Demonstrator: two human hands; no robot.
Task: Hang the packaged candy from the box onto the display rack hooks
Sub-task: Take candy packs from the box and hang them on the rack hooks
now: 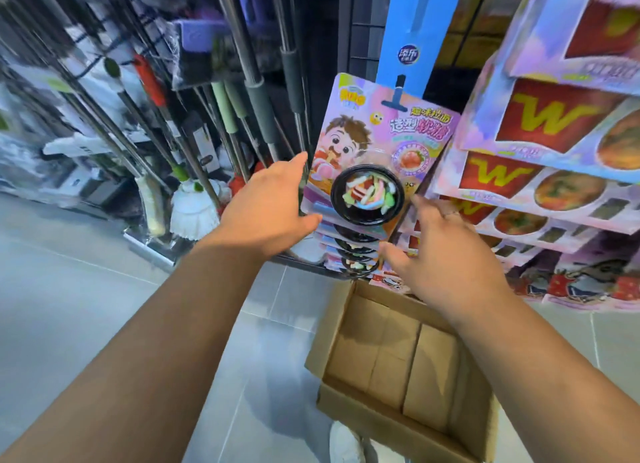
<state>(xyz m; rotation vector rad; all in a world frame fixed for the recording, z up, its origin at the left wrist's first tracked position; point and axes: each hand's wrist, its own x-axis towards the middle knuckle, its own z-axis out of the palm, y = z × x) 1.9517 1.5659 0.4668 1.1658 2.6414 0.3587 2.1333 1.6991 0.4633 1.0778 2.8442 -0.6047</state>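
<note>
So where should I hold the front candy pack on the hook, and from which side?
Hold the candy pack by its flat card edges, low on the left and right, coming in from both sides. The black bowl bulges out in the middle and the hook fills the slot at the top, so the thin side margins are probably easiest to pinch.

Blurred mops [192, 213], lower candy packs [356, 249] overlapped (mostly hidden)
</note>
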